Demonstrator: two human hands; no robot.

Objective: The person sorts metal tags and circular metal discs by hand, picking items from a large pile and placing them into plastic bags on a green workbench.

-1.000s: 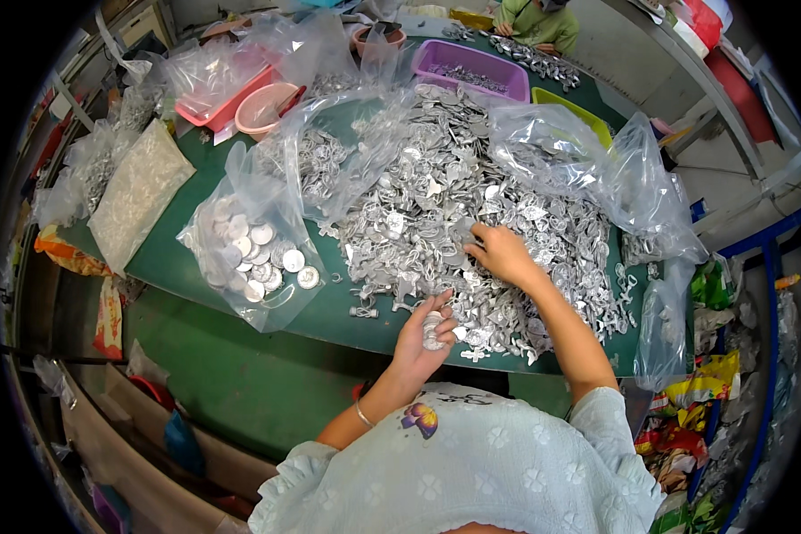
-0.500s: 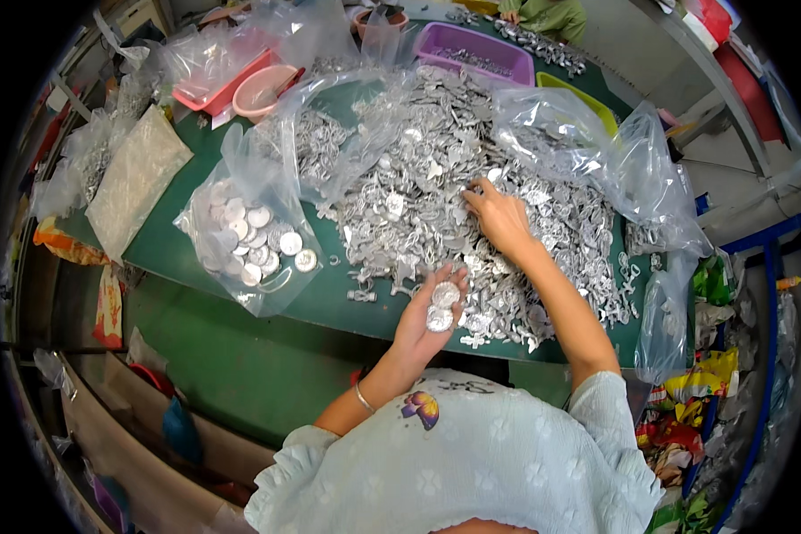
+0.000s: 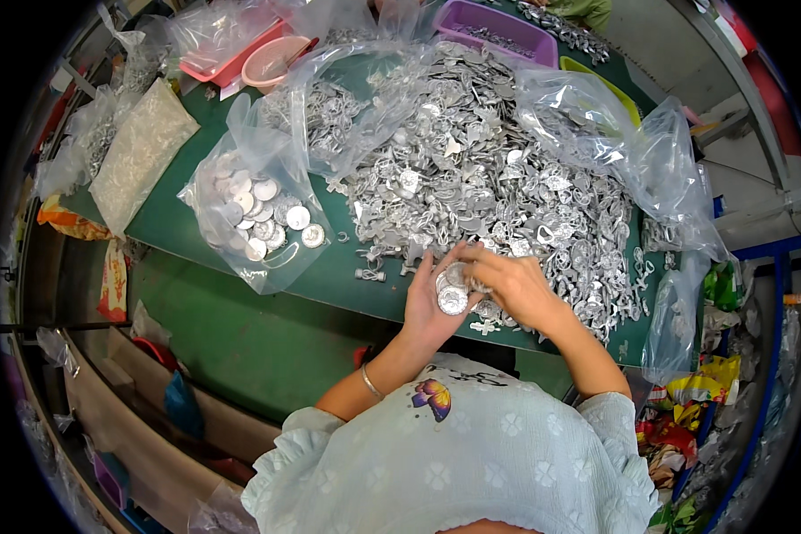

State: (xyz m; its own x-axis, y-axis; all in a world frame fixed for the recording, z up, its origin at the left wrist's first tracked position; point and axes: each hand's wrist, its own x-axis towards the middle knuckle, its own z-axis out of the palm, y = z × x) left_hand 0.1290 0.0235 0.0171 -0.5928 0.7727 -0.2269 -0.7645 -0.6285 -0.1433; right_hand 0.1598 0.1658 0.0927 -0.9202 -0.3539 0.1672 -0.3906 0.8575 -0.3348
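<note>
Near the front edge of the green table (image 3: 173,196), my left hand (image 3: 421,307) is turned palm up and cradles a few round silver medallions (image 3: 452,300). My right hand (image 3: 523,289) has its fingertips at that palm, pinching what looks like another round disc, smeared by motion and partly covered by the fingers. Just beyond both hands spreads a large heap of small silver metal charms (image 3: 472,169) in mixed shapes. To the left of the heap lies a clear plastic bag (image 3: 280,267) with its mouth toward me, and several round silver discs (image 3: 263,190) are inside.
A purple bin (image 3: 543,37), a pink tray (image 3: 231,64), a pink bowl (image 3: 256,64) and a yellow-green tray (image 3: 634,111) stand at the back. Clear plastic sheeting (image 3: 676,160) drapes the right side. Part of another person's green clothing (image 3: 587,11) shows at the far end.
My right hand has come back from the heap to my left palm, with a disc seemingly in its fingers. The left hand still holds its medallions, and the view has shifted slightly.
</note>
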